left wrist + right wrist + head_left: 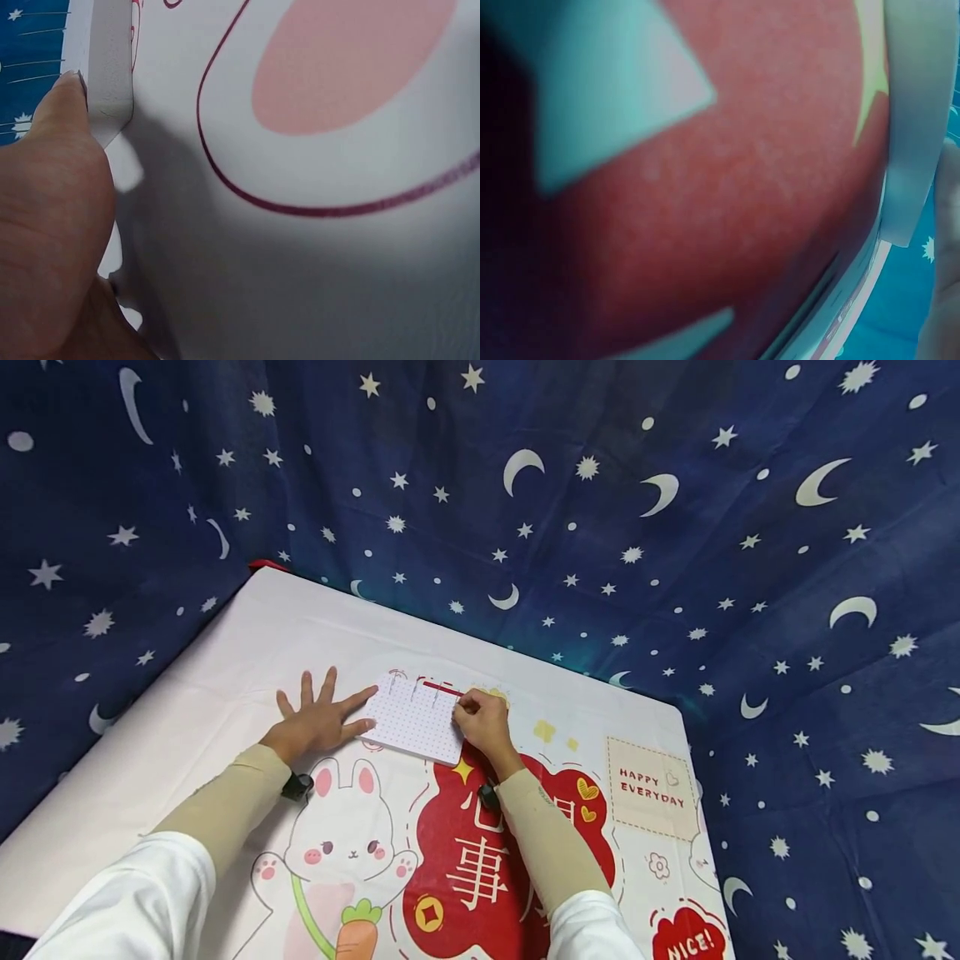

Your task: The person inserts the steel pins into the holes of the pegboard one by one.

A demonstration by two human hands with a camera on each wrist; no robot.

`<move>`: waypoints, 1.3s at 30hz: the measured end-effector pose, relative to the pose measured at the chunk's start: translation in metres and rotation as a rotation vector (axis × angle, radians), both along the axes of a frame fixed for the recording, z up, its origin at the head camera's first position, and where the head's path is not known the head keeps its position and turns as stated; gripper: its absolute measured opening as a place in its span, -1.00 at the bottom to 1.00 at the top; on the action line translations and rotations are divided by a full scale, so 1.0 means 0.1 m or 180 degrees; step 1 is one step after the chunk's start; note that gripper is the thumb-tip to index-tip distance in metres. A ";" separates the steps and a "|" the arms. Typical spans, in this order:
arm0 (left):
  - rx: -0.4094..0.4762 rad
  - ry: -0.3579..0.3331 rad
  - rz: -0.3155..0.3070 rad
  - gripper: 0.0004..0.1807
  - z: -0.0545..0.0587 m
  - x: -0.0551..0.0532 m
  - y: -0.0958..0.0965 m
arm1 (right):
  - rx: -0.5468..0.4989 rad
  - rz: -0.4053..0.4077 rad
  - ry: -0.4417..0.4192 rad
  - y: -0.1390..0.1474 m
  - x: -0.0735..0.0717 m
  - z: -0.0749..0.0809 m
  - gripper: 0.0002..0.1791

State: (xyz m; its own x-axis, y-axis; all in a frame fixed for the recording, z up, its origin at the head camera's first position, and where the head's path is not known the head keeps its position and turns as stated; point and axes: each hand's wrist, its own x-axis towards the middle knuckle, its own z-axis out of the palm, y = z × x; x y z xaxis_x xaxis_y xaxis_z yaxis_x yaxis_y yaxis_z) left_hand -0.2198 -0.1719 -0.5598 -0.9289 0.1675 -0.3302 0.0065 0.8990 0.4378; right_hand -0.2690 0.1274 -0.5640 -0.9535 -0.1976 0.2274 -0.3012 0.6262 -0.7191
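A white board (412,731) dotted with a grid of small marks lies on the printed tablecloth. Several thin metal pins (414,692) stand upright in a row near its far edge; the left wrist view shows these fine wires (34,64) side-on. My left hand (318,722) is spread out, its thumb and index finger braced against the board's left edge. Over the board's right edge, my right hand (483,718) has its thumb and fingertips pinched together at the end of the pin row, on what looks like a thin pin mostly hidden by the fingers.
The white tablecloth (247,635) carries a rabbit print (341,835), a red patch with characters (450,893) and a "HAPPY EVERYDAY" label (651,785). Dark blue curtains (465,510) with moons and stars hang beyond the table's far and side edges.
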 end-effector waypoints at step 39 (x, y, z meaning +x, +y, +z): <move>0.0033 -0.0099 -0.0122 -0.07 0.08 -0.02 0.00 | 0.0440 -0.0649 -0.0778 0.69 0.56 -0.06 -0.91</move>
